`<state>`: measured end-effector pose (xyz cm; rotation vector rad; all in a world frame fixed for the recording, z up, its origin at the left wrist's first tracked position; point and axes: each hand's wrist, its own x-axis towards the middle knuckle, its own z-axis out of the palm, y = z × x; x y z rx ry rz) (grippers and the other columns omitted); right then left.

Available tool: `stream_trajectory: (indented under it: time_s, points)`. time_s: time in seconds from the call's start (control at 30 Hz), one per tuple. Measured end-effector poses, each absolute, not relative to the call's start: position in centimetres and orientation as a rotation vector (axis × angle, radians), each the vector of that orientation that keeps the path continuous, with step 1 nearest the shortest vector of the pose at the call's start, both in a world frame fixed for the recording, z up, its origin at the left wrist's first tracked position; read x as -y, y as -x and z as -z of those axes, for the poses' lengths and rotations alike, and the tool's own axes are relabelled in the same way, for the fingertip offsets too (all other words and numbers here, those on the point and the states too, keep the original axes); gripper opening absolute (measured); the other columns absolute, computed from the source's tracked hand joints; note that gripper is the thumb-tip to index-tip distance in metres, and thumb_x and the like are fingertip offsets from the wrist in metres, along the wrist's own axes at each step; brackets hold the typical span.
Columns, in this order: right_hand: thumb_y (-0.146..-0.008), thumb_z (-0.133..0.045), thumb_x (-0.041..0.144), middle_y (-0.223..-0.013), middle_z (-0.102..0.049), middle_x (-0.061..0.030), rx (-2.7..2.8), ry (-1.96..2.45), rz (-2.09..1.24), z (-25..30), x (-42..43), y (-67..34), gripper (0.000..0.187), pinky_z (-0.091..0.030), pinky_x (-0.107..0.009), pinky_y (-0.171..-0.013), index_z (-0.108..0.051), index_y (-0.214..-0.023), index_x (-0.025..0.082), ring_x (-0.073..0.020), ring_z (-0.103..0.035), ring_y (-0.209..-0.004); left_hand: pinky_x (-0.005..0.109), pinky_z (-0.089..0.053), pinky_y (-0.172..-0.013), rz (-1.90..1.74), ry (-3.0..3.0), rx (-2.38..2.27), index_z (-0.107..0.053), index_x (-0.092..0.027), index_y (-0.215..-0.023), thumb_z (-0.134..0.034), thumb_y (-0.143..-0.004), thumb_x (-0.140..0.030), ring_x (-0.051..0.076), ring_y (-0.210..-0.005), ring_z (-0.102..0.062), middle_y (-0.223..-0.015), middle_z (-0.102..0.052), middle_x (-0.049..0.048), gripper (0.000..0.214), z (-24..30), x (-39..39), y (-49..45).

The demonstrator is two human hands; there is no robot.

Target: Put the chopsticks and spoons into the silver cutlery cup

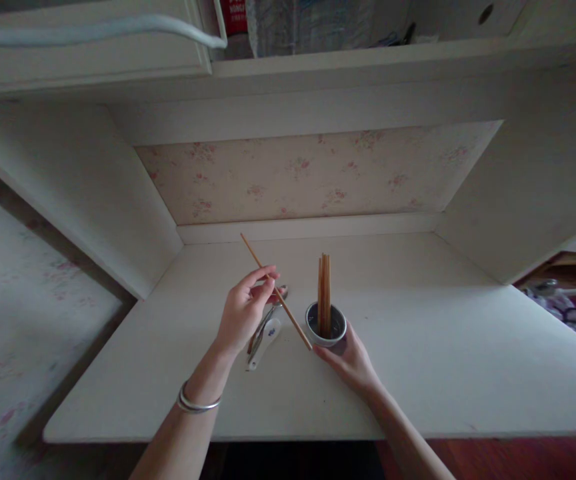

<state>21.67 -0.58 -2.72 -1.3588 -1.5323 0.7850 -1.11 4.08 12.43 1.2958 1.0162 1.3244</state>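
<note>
Pinched in my left hand (248,300) is a single wooden chopstick (293,320), slanting from upper left down toward the cup. My right hand (351,360) is wrapped round the lower right side of a round metal cup (311,337). Several wooden chopsticks (324,287) stand upright in the cup. The chopstick's lower end is close to the cup's left side, outside the rim. Below my left hand lie a white spoon (267,341) with a blue mark and a metal spoon (283,293), partly hidden by the hand.
The white desk top (428,360) is enclosed by side panels and a floral-papered back (293,177). An overhead shelf (368,63) holds bags and a red package (235,15). A white tube (93,30) crosses the upper left. Cluttered items (563,307) are at the far right.
</note>
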Motion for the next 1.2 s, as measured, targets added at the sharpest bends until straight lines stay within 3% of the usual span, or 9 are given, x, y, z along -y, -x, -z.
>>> stream_trajectory:
  time_s: [0.1,0.27,0.33,0.4,0.47,0.53,0.77,1.0,1.2]
  points:
    - [-0.075,-0.076,0.044,-0.135,-0.059,-0.0100,1.546,1.354,-0.778,2.8,0.6,-21.7,0.075,-0.044,-0.049,-0.105,-0.042,-0.139,0.026,-0.0318,-0.054,-0.125,0.035,-0.062,-0.079,-1.404,-1.397,-0.914,-0.055,-0.021,-0.127,-0.067,-0.087,-0.036,0.018,-0.083,-0.073,-0.108,-0.070,0.0079,0.045,-13.8,-4.9,-0.5]
    - [-0.075,-0.076,0.044,-0.139,-0.055,-0.0091,1.554,1.350,-0.766,2.6,0.7,-21.7,0.077,-0.041,-0.049,-0.108,-0.039,-0.141,0.028,-0.0312,-0.051,-0.129,0.032,-0.062,-0.077,-1.425,-1.494,-0.938,-0.017,-0.030,-0.153,-0.065,-0.089,-0.032,0.017,-0.084,-0.073,-0.112,-0.071,0.0086,0.080,-12.9,-6.7,-3.3]
    - [-0.076,-0.075,0.043,-0.139,-0.055,-0.0095,1.557,1.348,-0.769,2.4,0.7,-21.7,0.075,-0.040,-0.049,-0.109,-0.039,-0.140,0.027,-0.0310,-0.050,-0.129,0.032,-0.061,-0.076,-1.368,-1.516,-0.980,-0.011,-0.029,-0.154,-0.063,-0.090,-0.032,0.017,-0.084,-0.073,-0.112,-0.072,0.0080,0.083,-11.4,-7.2,-4.0]
    - [-0.077,-0.075,0.042,-0.138,-0.055,-0.0095,1.557,1.342,-0.775,2.3,0.7,-21.6,0.074,-0.041,-0.049,-0.108,-0.040,-0.140,0.026,-0.0305,-0.051,-0.129,0.031,-0.061,-0.077,-1.295,-1.578,-1.031,-0.029,-0.025,-0.149,-0.061,-0.091,-0.031,0.018,-0.088,-0.073,-0.110,-0.073,0.0077,0.067,-9.9,-7.3,-4.6]
    - [-0.077,-0.075,0.041,-0.137,-0.056,-0.0097,1.550,1.338,-0.777,2.3,0.7,-21.6,0.072,-0.042,-0.048,-0.108,-0.041,-0.139,0.026,-0.0300,-0.052,-0.127,0.031,-0.059,-0.081,-1.215,-1.664,-1.087,-0.054,-0.021,-0.130,-0.059,-0.091,-0.029,0.019,-0.092,-0.072,-0.105,-0.074,0.0073,0.040,-8.6,-7.1,-4.9]
    - [-0.077,-0.075,0.041,-0.137,-0.056,-0.0102,1.544,1.339,-0.772,2.4,0.6,-21.6,0.073,-0.042,-0.048,-0.107,-0.041,-0.139,0.025,-0.0300,-0.053,-0.127,0.031,-0.058,-0.083,-1.140,-1.724,-1.146,-0.064,-0.019,-0.112,-0.058,-0.091,-0.029,0.019,-0.092,-0.072,-0.100,-0.075,0.0071,0.024,-7.6,-6.8,-5.2]
    - [-0.077,-0.074,0.042,-0.137,-0.056,-0.0106,1.547,1.326,-0.778,2.7,0.6,-21.7,0.073,-0.044,-0.047,-0.105,-0.041,-0.140,0.024,-0.0300,-0.053,-0.126,0.026,-0.053,-0.080,-0.991,-1.805,-1.253,-0.067,-0.020,-0.104,-0.051,-0.093,-0.033,0.018,-0.093,-0.071,-0.099,-0.075,0.0064,0.024,-6.5,-5.6,-5.7]
    - [-0.076,-0.075,0.041,-0.134,-0.058,-0.0091,1.537,1.346,-0.795,2.9,0.5,-21.7,0.072,-0.045,-0.045,-0.104,-0.041,-0.138,0.026,-0.0283,-0.055,-0.123,0.021,-0.038,-0.057,-0.904,-1.963,-1.280,-0.066,-0.020,-0.086,-0.042,-0.096,-0.037,0.013,-0.062,-0.059,-0.073,-0.069,0.0006,0.032,-7.6,-5.4,-5.5]
    - [-0.077,-0.074,0.042,-0.135,-0.056,-0.0097,1.555,1.343,-0.782,3.0,0.5,-21.8,0.072,-0.044,-0.046,-0.105,-0.040,-0.139,0.026,-0.0286,-0.054,-0.125,0.023,-0.031,-0.054,-0.814,-2.083,-1.352,-0.065,-0.019,-0.079,-0.038,-0.098,-0.036,0.012,-0.054,-0.051,-0.062,-0.063,-0.0001,0.038,-7.6,-5.3,-5.6]
